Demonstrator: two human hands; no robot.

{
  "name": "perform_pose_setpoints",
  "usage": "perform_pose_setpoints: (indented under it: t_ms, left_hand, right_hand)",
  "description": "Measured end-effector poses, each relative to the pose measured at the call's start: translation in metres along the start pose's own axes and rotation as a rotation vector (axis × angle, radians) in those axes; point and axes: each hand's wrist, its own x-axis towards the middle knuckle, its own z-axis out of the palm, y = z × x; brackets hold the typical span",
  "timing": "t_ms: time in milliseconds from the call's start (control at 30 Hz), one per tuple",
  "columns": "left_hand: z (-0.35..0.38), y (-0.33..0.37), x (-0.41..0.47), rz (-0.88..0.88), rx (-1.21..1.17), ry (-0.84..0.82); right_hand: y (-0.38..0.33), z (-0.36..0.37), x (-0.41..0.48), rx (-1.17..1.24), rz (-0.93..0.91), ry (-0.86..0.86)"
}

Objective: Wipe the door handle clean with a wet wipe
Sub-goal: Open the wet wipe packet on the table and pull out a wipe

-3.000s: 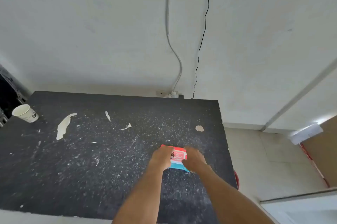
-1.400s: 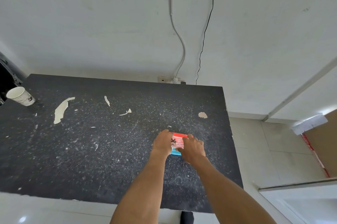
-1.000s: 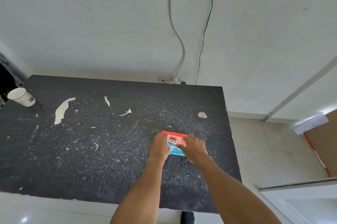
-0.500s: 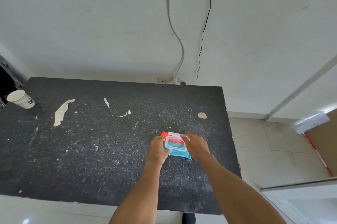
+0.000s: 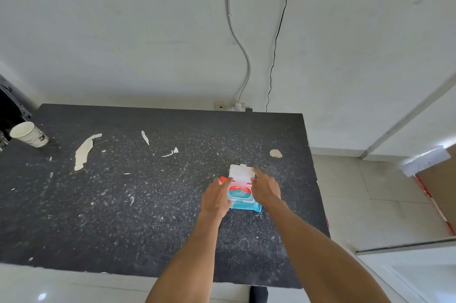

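Wipes pack on dark table, right of centre, lid flipped open toward far side. My left hand steadies pack, fingers spread; right hand fingers pinch lid edge. Paper cup far left.

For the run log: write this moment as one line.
stage: opening wipes pack | pack: on table, lid flipped up | left hand: steadying pack | right hand: at lid | wipe: not out yet

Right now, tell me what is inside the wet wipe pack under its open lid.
The white plastic flip lid stands open on the blue and red wet wipe pack. Beneath it shows an oval opening, red and teal inside. No wipe sticks out; the pack's contents stay hidden.
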Motion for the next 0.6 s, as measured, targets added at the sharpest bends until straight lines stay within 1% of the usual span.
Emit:
perform_pose_setpoints:
  t_ms: [100,333,400,533,600]
  left_hand:
    - [-0.001,0.001,0.003,-0.003,0.019,-0.020]
    - [-0.003,0.004,0.006,-0.074,-0.011,-0.035]
    - [-0.003,0.003,0.005,-0.093,-0.022,-0.042]
    - [-0.004,0.000,0.004,-0.113,-0.029,-0.042]
    - [-0.004,0.000,0.005,-0.112,-0.031,-0.044]
  right_hand:
    - [0.002,-0.001,0.000,-0.020,-0.012,-0.032]
    - [0.006,-0.001,-0.003,-0.111,-0.096,-0.062]
    - [0.004,0.002,-0.005,-0.127,-0.117,-0.049]
    - [0.001,0.006,-0.010,-0.150,-0.168,0.050]
    - [-0.001,0.008,-0.011,-0.137,-0.178,0.024]
